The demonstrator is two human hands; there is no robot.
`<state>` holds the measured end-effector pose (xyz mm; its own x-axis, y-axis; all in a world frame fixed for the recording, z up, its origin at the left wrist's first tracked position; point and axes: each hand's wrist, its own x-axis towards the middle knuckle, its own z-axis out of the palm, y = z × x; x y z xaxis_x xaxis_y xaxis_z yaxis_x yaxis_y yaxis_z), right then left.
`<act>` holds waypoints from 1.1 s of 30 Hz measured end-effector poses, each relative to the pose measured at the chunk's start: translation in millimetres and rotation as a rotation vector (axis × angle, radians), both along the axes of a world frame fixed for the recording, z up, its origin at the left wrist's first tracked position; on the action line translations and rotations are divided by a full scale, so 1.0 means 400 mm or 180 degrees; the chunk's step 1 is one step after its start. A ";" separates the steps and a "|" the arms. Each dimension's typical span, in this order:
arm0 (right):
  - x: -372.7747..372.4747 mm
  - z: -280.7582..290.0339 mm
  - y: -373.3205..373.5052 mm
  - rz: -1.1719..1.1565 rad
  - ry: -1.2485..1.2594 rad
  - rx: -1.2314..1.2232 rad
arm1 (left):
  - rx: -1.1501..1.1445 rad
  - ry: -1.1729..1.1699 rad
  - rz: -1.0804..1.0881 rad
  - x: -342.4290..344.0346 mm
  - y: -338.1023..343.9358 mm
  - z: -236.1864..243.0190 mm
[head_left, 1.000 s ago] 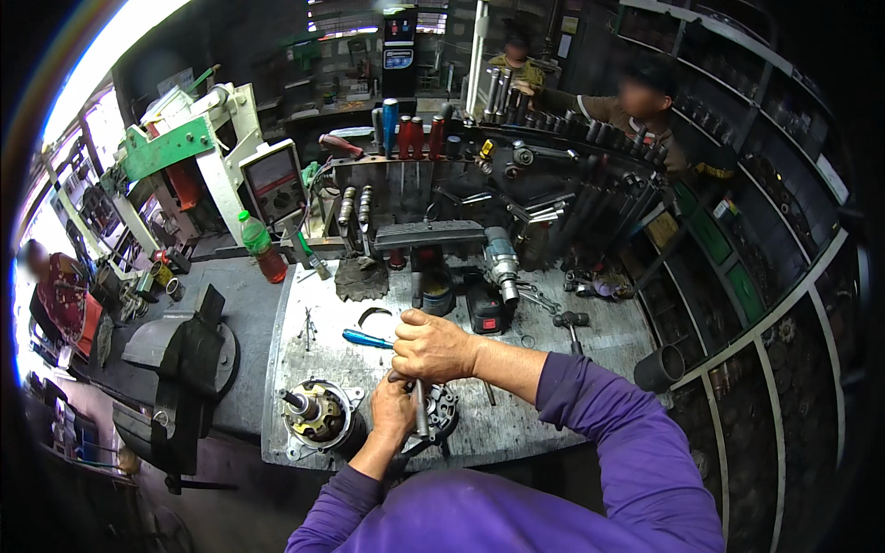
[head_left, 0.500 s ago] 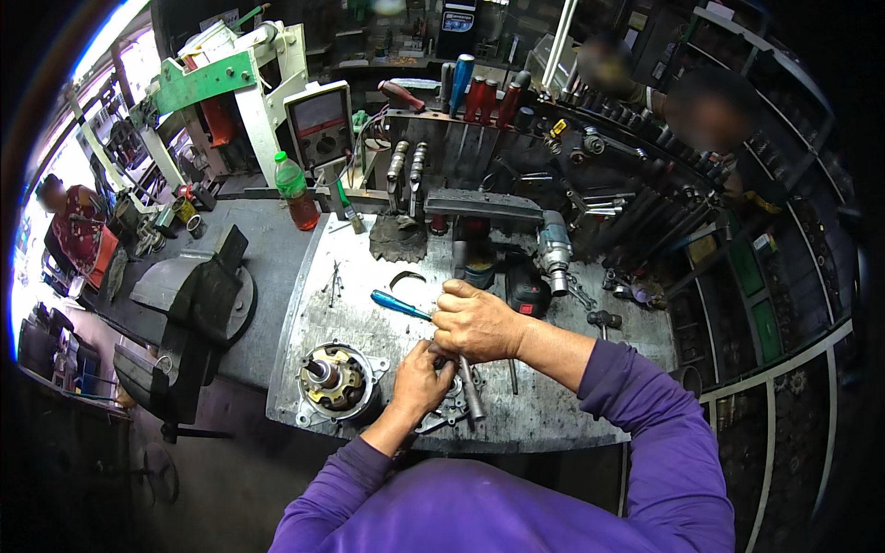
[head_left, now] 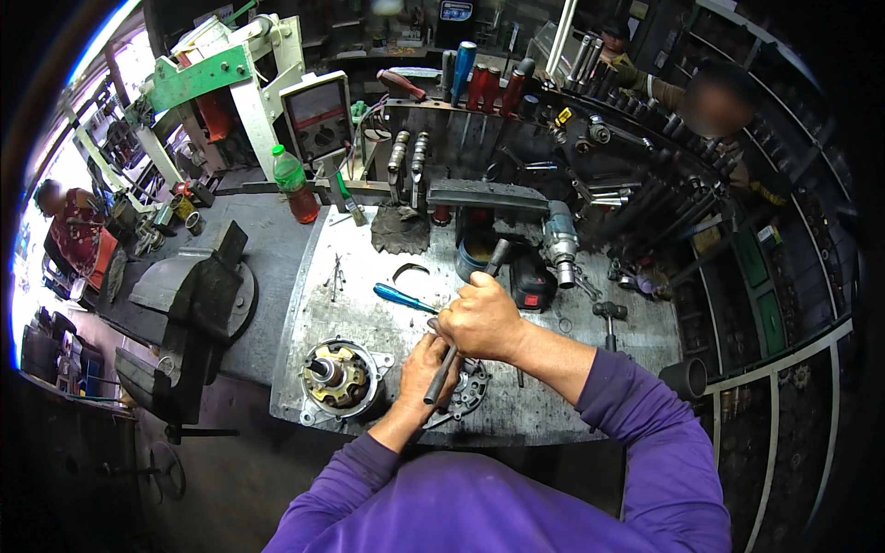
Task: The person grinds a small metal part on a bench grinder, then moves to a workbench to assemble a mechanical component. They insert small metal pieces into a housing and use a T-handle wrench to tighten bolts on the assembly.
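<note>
My right hand (head_left: 477,318) is closed in a fist round a dark metal bar (head_left: 498,258). One end of the bar sticks out beyond the fist, the other slants back toward me past my left hand (head_left: 424,370). That hand's fingers are curled in below the right fist; what they grip is hidden. Under and beside them lies a round cast metal cover (head_left: 472,394), partly covered. A blue-handled screwdriver (head_left: 398,295) lies just beyond my hands. To the left stands a round metal housing (head_left: 372,398) with a shaft in its centre.
A cordless tool's battery (head_left: 532,281), a power tool (head_left: 559,240) and a hammer (head_left: 609,313) lie to the right. A bench vise (head_left: 198,300) stands left. Farther back are a green-capped bottle (head_left: 293,184), a brush (head_left: 350,203) and a tool rack. Another person (head_left: 714,106) is at the far right.
The bar has turned clockwise: its far end swung right, its near end left. My right fist turned with it and shifted slightly right. The left hand stayed nearly in place.
</note>
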<state>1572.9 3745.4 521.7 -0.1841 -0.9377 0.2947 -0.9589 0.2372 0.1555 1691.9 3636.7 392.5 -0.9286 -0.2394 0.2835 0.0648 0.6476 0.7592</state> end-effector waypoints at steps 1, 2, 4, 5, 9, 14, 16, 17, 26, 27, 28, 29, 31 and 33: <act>0.001 0.004 0.001 0.0067 -0.0005 -0.0097 | 0.0107 -0.0006 0.0012 0.004 0.001 0.000; -0.001 0.009 0.002 0.0091 -0.0017 -0.0154 | 0.0044 -0.0084 0.0013 0.003 0.000 0.001; -0.007 0.016 0.007 0.0406 0.0068 -0.0301 | 0.0047 -0.0430 0.0062 0.005 -0.001 0.001; -0.011 0.018 0.010 0.0450 0.0210 -0.0172 | -0.0022 -0.0301 -0.0014 0.005 -0.003 0.001; -0.018 0.018 0.022 0.0339 0.0320 0.0065 | -0.0070 -0.0040 -0.0026 0.002 -0.009 0.002; -0.006 0.007 0.023 0.0087 0.0156 -0.0180 | -0.0005 -0.0158 -0.0009 0.001 -0.010 0.014; 0.000 -0.001 0.022 0.0010 0.0143 -0.0335 | -0.0110 -0.0265 0.0002 0.000 -0.008 0.015; 0.000 -0.005 0.021 -0.0020 0.0136 -0.0327 | -0.0037 -0.0284 0.0000 -0.001 -0.009 0.014; 0.018 -0.028 0.006 -0.0099 0.0179 -0.0607 | -0.0105 -0.0176 0.0021 -0.003 -0.006 -0.021; 0.022 -0.025 0.003 -0.0160 0.0177 -0.0582 | -0.0128 -0.0071 0.0049 -0.002 -0.007 -0.021; 0.025 -0.020 0.001 -0.0270 0.0173 -0.0582 | -0.0111 -0.0200 0.0025 -0.005 -0.008 -0.021; 0.028 -0.017 -0.001 -0.0397 0.0181 -0.0577 | -0.0119 -0.0204 0.0011 -0.003 -0.009 -0.020; 0.025 -0.010 0.000 -0.0416 0.0119 -0.0508 | -0.0122 -0.0177 -0.0023 -0.007 -0.010 -0.021; 0.021 -0.008 0.002 -0.0346 0.0097 -0.0446 | -0.0120 -0.0209 -0.0036 -0.007 -0.010 -0.024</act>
<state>1581.1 3746.0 518.4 -0.2712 -0.8621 0.4280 -0.9218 0.3606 0.1421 1689.0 3632.6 383.0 -0.9481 -0.2190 0.2305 0.0232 0.6753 0.7371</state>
